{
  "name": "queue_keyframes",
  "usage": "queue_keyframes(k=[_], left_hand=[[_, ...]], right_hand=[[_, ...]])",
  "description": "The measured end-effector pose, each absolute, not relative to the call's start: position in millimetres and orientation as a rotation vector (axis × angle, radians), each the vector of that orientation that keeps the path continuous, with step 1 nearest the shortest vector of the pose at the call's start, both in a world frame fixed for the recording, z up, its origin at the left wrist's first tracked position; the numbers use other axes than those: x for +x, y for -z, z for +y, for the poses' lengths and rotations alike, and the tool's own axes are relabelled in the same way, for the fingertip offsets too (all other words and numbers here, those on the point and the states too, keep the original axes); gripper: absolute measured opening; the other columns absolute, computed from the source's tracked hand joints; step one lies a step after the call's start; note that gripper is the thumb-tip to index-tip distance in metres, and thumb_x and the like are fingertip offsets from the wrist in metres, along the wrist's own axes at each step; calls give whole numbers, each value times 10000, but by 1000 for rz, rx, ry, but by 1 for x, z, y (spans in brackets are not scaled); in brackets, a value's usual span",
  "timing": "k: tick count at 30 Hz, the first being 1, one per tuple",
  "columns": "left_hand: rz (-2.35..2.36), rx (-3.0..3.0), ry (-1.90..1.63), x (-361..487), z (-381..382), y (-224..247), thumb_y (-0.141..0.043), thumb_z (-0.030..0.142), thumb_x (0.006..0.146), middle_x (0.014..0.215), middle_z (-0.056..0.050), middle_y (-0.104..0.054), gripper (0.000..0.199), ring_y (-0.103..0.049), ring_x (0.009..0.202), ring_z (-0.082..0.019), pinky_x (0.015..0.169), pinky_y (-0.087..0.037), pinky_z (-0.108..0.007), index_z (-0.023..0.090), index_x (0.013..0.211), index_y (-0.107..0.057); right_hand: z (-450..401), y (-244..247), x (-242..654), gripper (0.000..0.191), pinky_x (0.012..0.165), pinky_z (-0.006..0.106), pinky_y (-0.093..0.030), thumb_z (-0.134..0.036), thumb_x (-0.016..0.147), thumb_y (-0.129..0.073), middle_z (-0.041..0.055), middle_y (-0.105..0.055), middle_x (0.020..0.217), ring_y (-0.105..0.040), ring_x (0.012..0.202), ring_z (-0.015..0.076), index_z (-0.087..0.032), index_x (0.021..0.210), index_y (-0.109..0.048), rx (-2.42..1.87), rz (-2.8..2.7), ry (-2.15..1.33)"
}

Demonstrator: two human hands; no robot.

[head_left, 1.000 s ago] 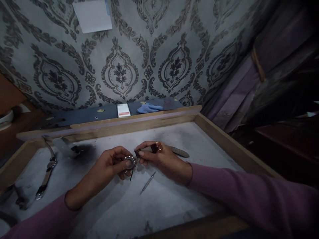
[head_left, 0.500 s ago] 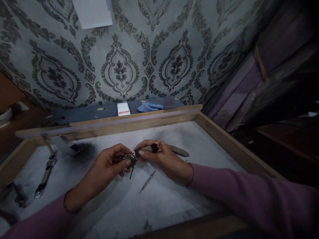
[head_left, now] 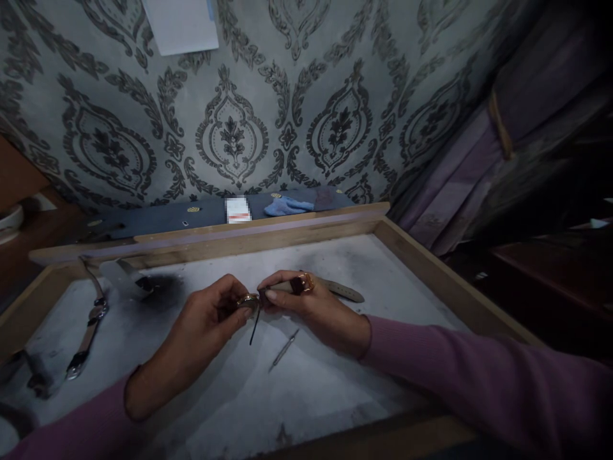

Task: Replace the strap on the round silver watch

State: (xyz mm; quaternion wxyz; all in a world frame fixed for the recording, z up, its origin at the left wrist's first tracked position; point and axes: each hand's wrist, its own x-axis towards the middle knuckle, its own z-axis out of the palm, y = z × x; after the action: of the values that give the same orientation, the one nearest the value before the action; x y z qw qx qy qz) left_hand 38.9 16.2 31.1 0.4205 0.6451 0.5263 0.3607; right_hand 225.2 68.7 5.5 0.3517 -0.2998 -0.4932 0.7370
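Observation:
Between the thumb and fingers of my left hand (head_left: 204, 319) is a round watch case (head_left: 248, 301), tilted, its edge catching light. My right hand (head_left: 311, 303) pinches a brown watch strap (head_left: 286, 287) with a rose-gold buckle, one end brought up against the case. Whether the two are joined cannot be told. A thin dark rod (head_left: 255, 328) shows just below the case. Beyond my right hand lies a perforated strap piece (head_left: 347, 292). In front of both hands, a slim metal pointed tool (head_left: 284, 349) rests on the white work surface (head_left: 230, 390).
A wooden rim (head_left: 416, 268) borders the surface. At the left lie a wristwatch (head_left: 90, 332), another watch (head_left: 141, 284) on a light curved holder, and a dark strap (head_left: 36, 377). Behind the rim are a blue cloth (head_left: 288, 205) and a small white packet (head_left: 238, 209).
My left fingers have tipped the watch case, so its round face now shows edge-on, and the left thumb has shifted lower. My right hand and the strap are nearly unmoved.

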Motion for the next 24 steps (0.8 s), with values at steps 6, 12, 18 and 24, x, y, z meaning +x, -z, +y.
queue_keyframes(k=[6,12,18,24], left_hand=[[1365,1660,-892,36,15,-28,-571,279,853,664,44,-524,104,-460,590,-108,521,-357,-225,191,820,-527],[1468,1855,-862,37,13,-30,-548,249,854,634,61,-489,84,-442,562,-105,515,-335,-225,201,801,-506],[1481,1889,-839,39,12,-32,-528,256,861,622,61,-506,103,-467,546,-110,516,-357,-231,208,785,-479],[1493,1870,-841,41,10,-34,-521,285,865,619,52,-508,127,-476,546,-119,512,-363,-236,213,774,-469]], right_hand=[[69,-2,225,265,741,304,-515,-321,701,-803,21,-707,755,-648,683,125,-155,872,-688,-760,-1240,-1936],[69,-5,224,270,724,293,-494,-326,684,-810,8,-677,718,-628,688,126,-150,860,-704,-797,-1248,-1898],[68,-7,223,296,706,281,-490,-350,671,-819,8,-678,711,-615,675,121,-149,858,-710,-810,-1262,-1865],[69,-7,223,278,704,271,-504,-351,678,-822,10,-683,734,-617,670,114,-157,846,-716,-779,-1274,-1856]])
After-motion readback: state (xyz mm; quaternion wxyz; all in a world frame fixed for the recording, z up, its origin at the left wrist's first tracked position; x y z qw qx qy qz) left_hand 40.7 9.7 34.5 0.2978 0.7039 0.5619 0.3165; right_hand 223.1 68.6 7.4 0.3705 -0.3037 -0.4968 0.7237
